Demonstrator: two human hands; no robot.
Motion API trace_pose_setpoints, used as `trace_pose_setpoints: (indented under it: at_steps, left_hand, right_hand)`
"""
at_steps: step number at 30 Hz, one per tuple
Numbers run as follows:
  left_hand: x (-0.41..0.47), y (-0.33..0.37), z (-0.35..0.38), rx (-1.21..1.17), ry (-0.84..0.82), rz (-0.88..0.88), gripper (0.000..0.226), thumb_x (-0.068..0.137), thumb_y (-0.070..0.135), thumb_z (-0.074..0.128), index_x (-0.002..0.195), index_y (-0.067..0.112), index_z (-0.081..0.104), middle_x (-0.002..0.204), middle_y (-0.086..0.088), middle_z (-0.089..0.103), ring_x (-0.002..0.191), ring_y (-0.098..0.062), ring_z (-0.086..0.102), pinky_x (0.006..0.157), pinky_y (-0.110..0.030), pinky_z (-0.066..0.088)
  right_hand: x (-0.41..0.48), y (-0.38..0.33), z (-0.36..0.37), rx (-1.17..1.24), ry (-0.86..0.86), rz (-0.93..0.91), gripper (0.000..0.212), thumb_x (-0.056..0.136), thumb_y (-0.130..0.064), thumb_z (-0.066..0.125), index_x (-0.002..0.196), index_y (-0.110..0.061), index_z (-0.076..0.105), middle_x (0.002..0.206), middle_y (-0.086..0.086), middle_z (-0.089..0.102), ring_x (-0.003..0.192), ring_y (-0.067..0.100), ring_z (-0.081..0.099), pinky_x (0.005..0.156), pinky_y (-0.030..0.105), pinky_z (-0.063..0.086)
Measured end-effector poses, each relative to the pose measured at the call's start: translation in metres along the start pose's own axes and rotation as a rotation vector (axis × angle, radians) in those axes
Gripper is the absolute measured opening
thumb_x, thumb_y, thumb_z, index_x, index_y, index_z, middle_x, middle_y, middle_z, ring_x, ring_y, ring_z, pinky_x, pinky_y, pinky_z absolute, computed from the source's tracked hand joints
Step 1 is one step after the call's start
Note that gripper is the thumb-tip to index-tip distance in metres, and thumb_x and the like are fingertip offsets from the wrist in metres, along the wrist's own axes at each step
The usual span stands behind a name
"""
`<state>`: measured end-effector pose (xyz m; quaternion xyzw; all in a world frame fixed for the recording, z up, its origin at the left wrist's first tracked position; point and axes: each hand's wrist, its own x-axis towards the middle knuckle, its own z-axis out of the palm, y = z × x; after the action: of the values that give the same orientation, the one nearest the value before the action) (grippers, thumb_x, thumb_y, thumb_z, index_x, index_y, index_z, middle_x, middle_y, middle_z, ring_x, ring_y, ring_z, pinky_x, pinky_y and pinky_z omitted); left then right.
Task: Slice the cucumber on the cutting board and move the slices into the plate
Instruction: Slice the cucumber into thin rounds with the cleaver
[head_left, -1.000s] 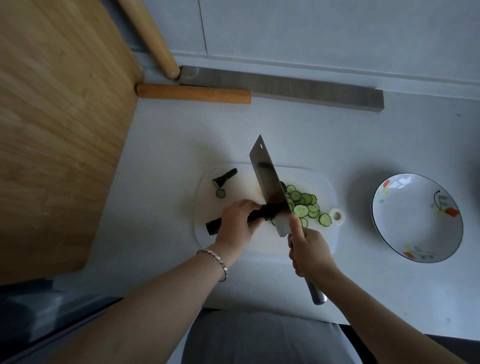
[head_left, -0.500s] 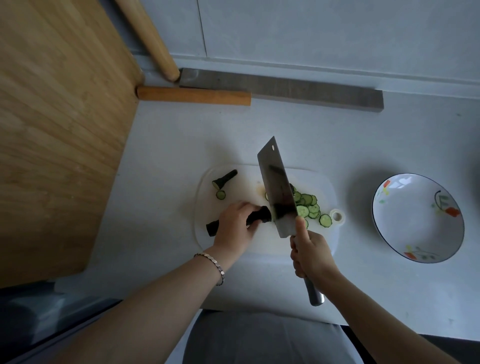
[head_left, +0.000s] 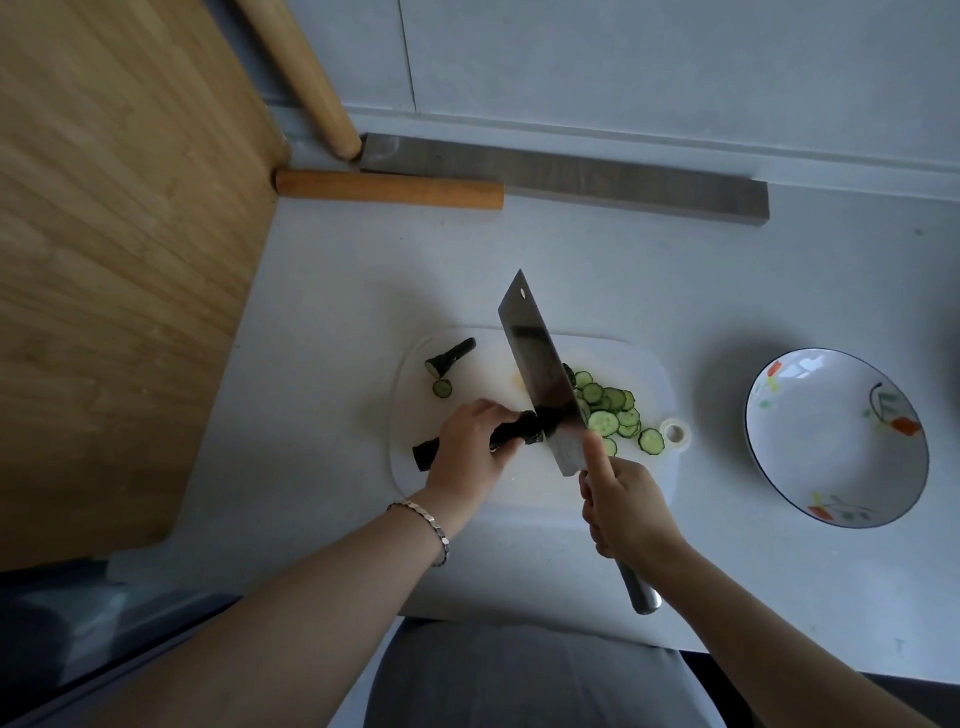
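A dark green cucumber (head_left: 511, 432) lies across the white cutting board (head_left: 524, 488), and my left hand (head_left: 470, 449) presses down on it. My right hand (head_left: 626, 506) grips the handle of a steel cleaver (head_left: 540, 369), whose blade meets the cucumber's cut end just right of my left fingers. Several cucumber slices (head_left: 613, 413) lie in a pile to the right of the blade. A cut-off end piece (head_left: 451, 357) and one slice (head_left: 442, 388) rest at the board's far left. The white flowered plate (head_left: 836, 439) stands to the right with nothing in it.
A large wooden board (head_left: 114, 249) stands to the left. A wooden rolling pin (head_left: 389, 188) and a second wooden rod (head_left: 306, 73) lie at the back, beside a grey bar (head_left: 566, 179) along the wall. The counter's front edge runs close to my body.
The cleaver rose off the cucumber and has come back down onto its cut end. My left hand has shifted slightly left along the cucumber.
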<state>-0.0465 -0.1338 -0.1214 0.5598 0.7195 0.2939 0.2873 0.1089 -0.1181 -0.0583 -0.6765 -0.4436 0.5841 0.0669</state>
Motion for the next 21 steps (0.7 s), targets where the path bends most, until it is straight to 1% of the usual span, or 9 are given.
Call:
trace_pose_setpoints:
  at_steps: [4, 5, 7, 9, 11, 13, 15, 17, 21]
  left_hand:
    - [-0.002, 0.002, 0.000, 0.000, -0.001, 0.000, 0.016, 0.073, 0.005, 0.071, 0.088, 0.006, 0.068, 0.089, -0.009, 0.066, 0.087, -0.024, 0.058, 0.079, -0.032, 0.048]
    - [-0.002, 0.002, 0.000, 0.001, -0.003, 0.005, 0.015, 0.073, 0.006, 0.071, 0.088, 0.007, 0.068, 0.088, -0.008, 0.065, 0.086, -0.024, 0.058, 0.078, -0.032, 0.048]
    - [-0.001, 0.002, 0.000, 0.006, -0.007, 0.010, 0.014, 0.073, 0.007, 0.072, 0.087, 0.007, 0.067, 0.086, -0.008, 0.065, 0.085, -0.024, 0.058, 0.077, -0.032, 0.048]
    - [-0.001, 0.002, -0.001, 0.015, -0.004, 0.009, 0.017, 0.073, 0.007, 0.072, 0.089, 0.007, 0.067, 0.088, -0.007, 0.065, 0.086, -0.023, 0.058, 0.078, -0.030, 0.047]
    - [-0.002, 0.002, -0.002, 0.010, 0.000, 0.005, 0.019, 0.074, 0.008, 0.071, 0.093, 0.008, 0.066, 0.090, -0.007, 0.065, 0.088, -0.022, 0.057, 0.079, -0.030, 0.047]
    - [-0.003, 0.003, -0.002, -0.009, 0.005, -0.010, 0.021, 0.075, 0.008, 0.071, 0.095, 0.007, 0.065, 0.091, -0.008, 0.065, 0.089, -0.021, 0.057, 0.080, -0.030, 0.047]
    - [-0.003, 0.004, -0.003, -0.019, 0.002, -0.025, 0.021, 0.076, 0.009, 0.070, 0.096, 0.005, 0.064, 0.093, -0.010, 0.065, 0.091, -0.021, 0.056, 0.081, -0.030, 0.047]
    - [-0.003, 0.004, -0.003, -0.021, -0.004, -0.032, 0.020, 0.077, 0.008, 0.070, 0.095, 0.004, 0.064, 0.093, -0.011, 0.065, 0.091, -0.023, 0.057, 0.082, -0.032, 0.048]
    - [-0.003, 0.005, -0.003, -0.047, -0.006, -0.058, 0.022, 0.077, 0.006, 0.069, 0.097, 0.002, 0.064, 0.100, -0.012, 0.065, 0.098, -0.024, 0.056, 0.086, -0.023, 0.041]
  right_hand:
    - [0.006, 0.007, 0.007, -0.031, 0.001, 0.012, 0.057, 0.092, -0.058, 0.034, 0.057, -0.012, 0.036, 0.042, -0.003, 0.035, 0.032, 0.012, 0.031, 0.039, 0.019, 0.030]
    - [0.008, 0.011, 0.010, -0.048, 0.009, 0.009, 0.058, 0.091, -0.058, 0.033, 0.057, -0.012, 0.035, 0.043, -0.001, 0.036, 0.035, 0.013, 0.032, 0.041, 0.021, 0.031]
    - [0.011, 0.019, 0.015, -0.102, 0.035, -0.015, 0.059, 0.089, -0.061, 0.031, 0.060, -0.010, 0.036, 0.050, 0.005, 0.039, 0.044, 0.019, 0.035, 0.050, 0.029, 0.034]
    - [0.010, 0.023, 0.018, -0.115, 0.050, -0.028, 0.062, 0.084, -0.066, 0.029, 0.063, -0.009, 0.038, 0.055, 0.008, 0.041, 0.050, 0.021, 0.037, 0.055, 0.032, 0.034]
    - [0.009, 0.024, 0.018, -0.048, 0.047, -0.008, 0.063, 0.084, -0.067, 0.029, 0.063, -0.008, 0.038, 0.054, 0.006, 0.039, 0.047, 0.019, 0.035, 0.051, 0.029, 0.034]
    - [0.009, 0.021, 0.014, 0.060, 0.032, 0.034, 0.058, 0.090, -0.060, 0.032, 0.060, -0.010, 0.037, 0.049, 0.002, 0.036, 0.040, 0.014, 0.032, 0.044, 0.024, 0.031]
    - [0.007, 0.017, 0.007, 0.116, 0.019, 0.049, 0.056, 0.094, -0.056, 0.032, 0.059, -0.012, 0.035, 0.044, -0.002, 0.033, 0.035, 0.011, 0.028, 0.041, 0.021, 0.029]
    - [0.003, 0.011, 0.000, 0.134, 0.016, 0.036, 0.055, 0.094, -0.054, 0.032, 0.058, -0.013, 0.034, 0.042, -0.004, 0.031, 0.033, 0.009, 0.027, 0.040, 0.021, 0.027]
    - [-0.006, 0.000, -0.009, 0.111, 0.017, 0.004, 0.055, 0.093, -0.056, 0.033, 0.057, -0.014, 0.033, 0.040, -0.005, 0.030, 0.033, 0.010, 0.027, 0.039, 0.020, 0.027]
